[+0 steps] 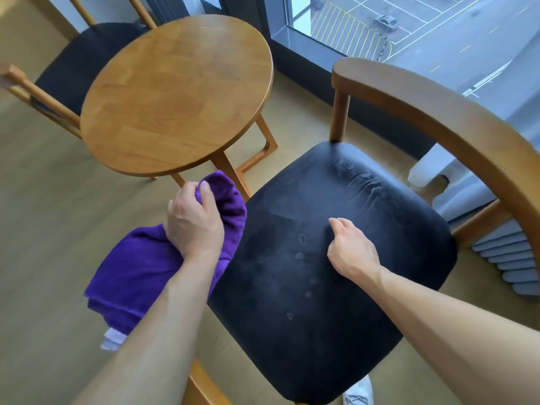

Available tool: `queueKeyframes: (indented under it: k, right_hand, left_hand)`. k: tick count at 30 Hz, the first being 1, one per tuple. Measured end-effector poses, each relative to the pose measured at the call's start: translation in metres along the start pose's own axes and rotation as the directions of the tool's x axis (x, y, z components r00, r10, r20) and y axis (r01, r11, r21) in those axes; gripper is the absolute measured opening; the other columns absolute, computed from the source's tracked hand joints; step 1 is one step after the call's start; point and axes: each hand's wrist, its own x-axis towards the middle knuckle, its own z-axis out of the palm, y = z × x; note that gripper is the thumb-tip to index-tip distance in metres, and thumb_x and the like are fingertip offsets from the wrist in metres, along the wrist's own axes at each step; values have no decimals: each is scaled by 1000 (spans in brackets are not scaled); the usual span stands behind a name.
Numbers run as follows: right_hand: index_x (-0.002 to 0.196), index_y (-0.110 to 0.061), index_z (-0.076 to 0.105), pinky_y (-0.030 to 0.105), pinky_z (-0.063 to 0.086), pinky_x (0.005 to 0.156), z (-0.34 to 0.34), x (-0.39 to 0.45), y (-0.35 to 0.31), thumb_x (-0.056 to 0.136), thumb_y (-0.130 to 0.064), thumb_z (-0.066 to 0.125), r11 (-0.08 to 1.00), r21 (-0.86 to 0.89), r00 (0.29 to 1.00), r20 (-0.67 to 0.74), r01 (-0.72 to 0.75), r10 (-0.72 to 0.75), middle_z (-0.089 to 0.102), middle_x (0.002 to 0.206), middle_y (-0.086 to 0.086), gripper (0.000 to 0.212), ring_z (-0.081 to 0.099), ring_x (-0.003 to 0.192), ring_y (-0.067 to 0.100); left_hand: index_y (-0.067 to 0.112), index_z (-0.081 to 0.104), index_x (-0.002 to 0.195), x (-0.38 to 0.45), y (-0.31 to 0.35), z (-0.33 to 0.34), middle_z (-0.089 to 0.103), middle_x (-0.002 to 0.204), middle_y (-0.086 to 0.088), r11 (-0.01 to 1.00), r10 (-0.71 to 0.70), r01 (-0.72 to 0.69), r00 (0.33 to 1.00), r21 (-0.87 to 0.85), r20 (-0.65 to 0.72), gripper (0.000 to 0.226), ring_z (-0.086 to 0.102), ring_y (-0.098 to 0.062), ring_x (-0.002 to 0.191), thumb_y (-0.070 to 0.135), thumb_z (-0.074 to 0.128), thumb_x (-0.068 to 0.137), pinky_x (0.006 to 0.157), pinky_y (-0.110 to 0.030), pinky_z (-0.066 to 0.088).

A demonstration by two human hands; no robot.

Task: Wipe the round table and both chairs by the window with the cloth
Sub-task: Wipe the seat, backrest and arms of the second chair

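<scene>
The step in hand looks like the near chair (336, 258), whose black seat fills the lower right of the frame and shows smudges and pale streaks not yet wiped away. The left hand (194, 220) holds the cloth (140, 267) bunched at the seat's left edge, fingers (206, 194) curled round a fold while the rest hangs down toward the floor. The right hand (350, 251) hovers over the seat's middle, its fingers loosely curled with nothing in them (whether it touches the seat I cannot tell).

The desk (175, 95) stands bare in the upper middle, the far chair (76, 68) behind it at upper left.

The next move probably calls for spreading the cloth flat on the seat and sweeping across the marks, then along the curved backrest.

No brand or writing can be read; the cloth's white tag at lower left is too blurred.
</scene>
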Motion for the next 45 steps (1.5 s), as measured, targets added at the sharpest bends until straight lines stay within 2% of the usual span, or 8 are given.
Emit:
queueKeyframes:
  k: [4, 8, 12, 22, 26, 34, 39, 45]
  right_hand:
    - [132, -13, 46, 38, 47, 85, -7, 13, 16, 91, -4, 42, 1000, -7, 999, -48, 22, -22, 46, 137, 2, 43, 49, 117, 27]
    - [150, -26, 27, 45, 35, 107, -15, 28, 38, 96, -21, 44, 987, -159, 990, -141, -16, -6, 24, 159, -3, 57, 28, 142, 21]
    - [157, -28, 11, 50, 21, 119, -17, 39, 67, 100, -34, 37, 959, -277, 994, -104, -62, 34, 6, 166, -6, 63, 8, 152, 16]
    - [129, -23, 49, 33, 46, 93, -26, 52, 57, 90, -17, 46, 947, -309, 981, -190, -91, 33, 46, 145, -5, 40, 46, 130, 17]
    - [99, -20, 47, 34, 38, 70, -29, 60, 31, 89, -17, 50, 942, -284, 974, -189, -177, 126, 52, 112, -2, 11, 54, 105, 23]
    - [154, -36, -1, 67, 29, 105, -2, 70, 18, 97, -39, 43, 939, -317, 990, -85, -135, 113, -2, 164, 4, 73, 2, 150, 30]
    - [155, -39, 12, 64, 34, 106, -14, 76, 23, 102, -43, 31, 988, -90, 978, -176, -127, 110, 19, 161, -8, 56, 18, 147, 20]
    - [154, -38, 23, 41, 35, 105, -35, 76, 30, 103, -47, 25, 894, 404, 911, -266, -193, 317, 29, 159, -11, 52, 40, 139, 19]
  left_hand:
    - [19, 64, 105, -12, 12, 54, 65, 94, 0, 978, 39, 22, 958, -209, 285, 33, 62, -28, 96, 43, 42, 104, 78, -36, 46]
    - [43, 35, 146, -27, 1, 108, 43, 151, 2, 908, 222, -400, 715, 127, 663, 49, 34, -22, 142, 56, 41, 99, 111, -59, 32]
    - [51, 0, 153, -58, -15, 137, 10, 166, -2, 903, 64, -291, 819, 316, 570, 62, 13, -30, 152, 63, 27, 98, 114, -69, 17]
    - [24, 31, 150, -64, 51, 191, 33, 150, -15, 855, -55, -117, 949, 506, 311, 65, 44, -35, 114, 54, 45, 93, 90, -48, 35]
    - [22, 22, 153, -61, 38, 186, 32, 152, -17, 852, 28, -214, 930, 478, 366, 74, 46, -36, 115, 61, 41, 93, 86, -50, 36]
    - [41, 31, 153, -39, -43, 152, 32, 157, -9, 625, 588, -736, 662, 260, 464, 69, 48, -34, 117, 67, 42, 89, 83, -52, 41]
    - [26, 46, 132, -38, 36, 181, 43, 128, -12, 958, 67, -128, 970, 255, 235, 42, 55, -33, 101, 44, 53, 95, 67, -44, 53]
    - [20, 62, 99, -88, 115, 203, 55, 108, -7, 764, 609, -644, 713, -18, 347, 14, 56, -24, 79, 31, 62, 90, 41, -34, 50]
